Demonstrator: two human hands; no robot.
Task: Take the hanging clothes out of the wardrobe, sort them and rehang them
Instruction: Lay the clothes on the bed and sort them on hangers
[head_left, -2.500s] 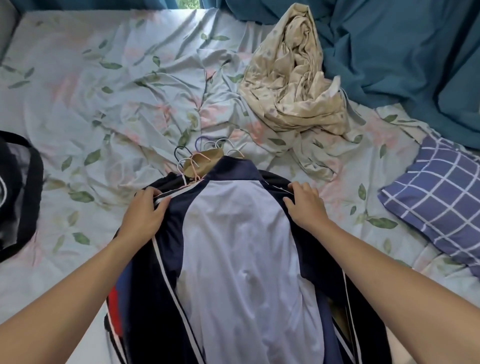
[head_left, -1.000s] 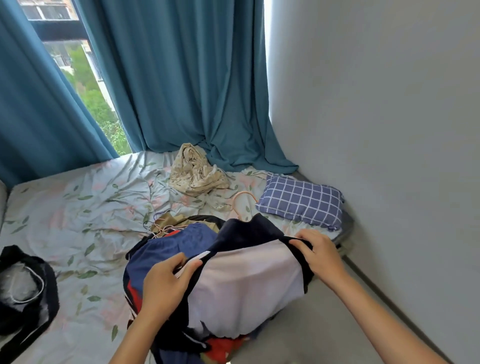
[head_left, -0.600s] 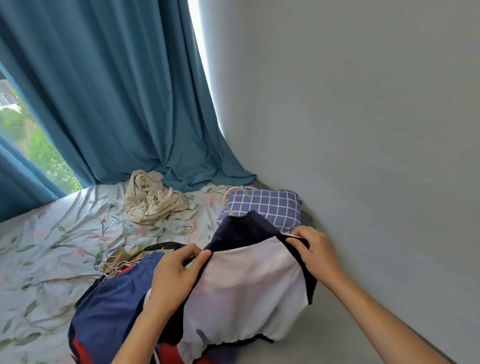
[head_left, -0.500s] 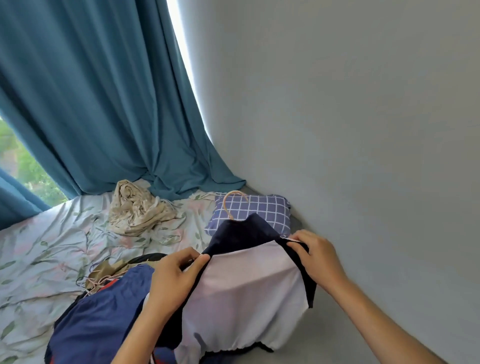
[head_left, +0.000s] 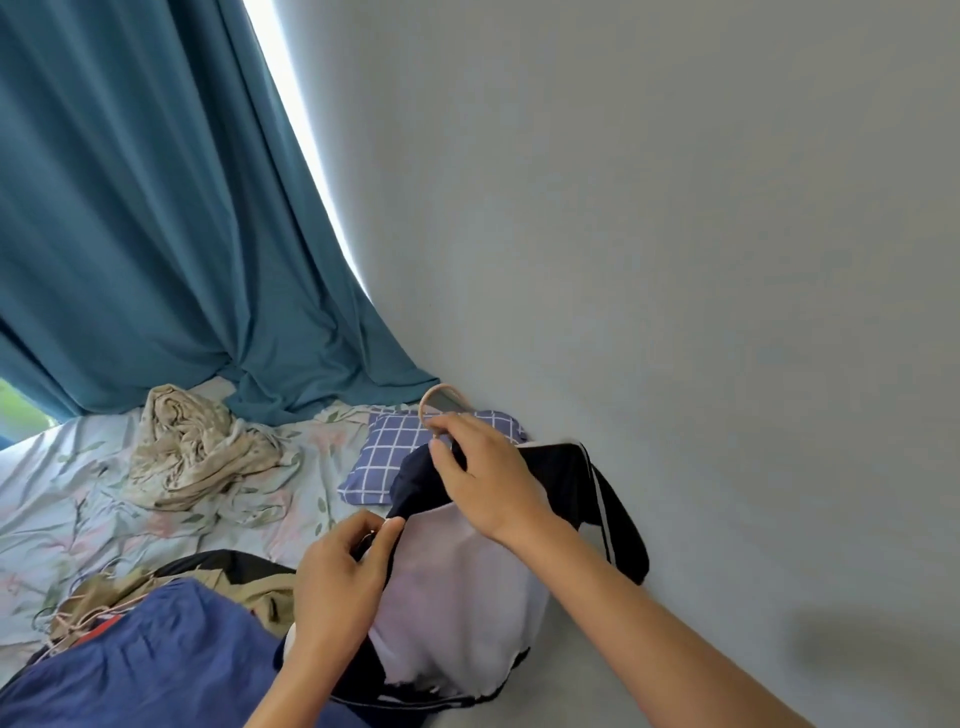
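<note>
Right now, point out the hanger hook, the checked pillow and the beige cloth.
hanger hook (head_left: 423, 404): head view, left curve of hook.
checked pillow (head_left: 387, 457): head view, its left half.
beige cloth (head_left: 195, 449): head view, middle of heap.

A bedroom in a home: a bed (head_left: 47, 499) with a leaf-print sheet, a checked pillow (head_left: 395, 457), teal curtains (head_left: 156, 208) over what seems a window, a plain wall (head_left: 675, 234), and clothes (head_left: 156, 660) heaped on the bed.

Grey wall (head_left: 675, 234); teal curtain (head_left: 145, 208) — floral-sheeted bed (head_left: 62, 499)
</note>
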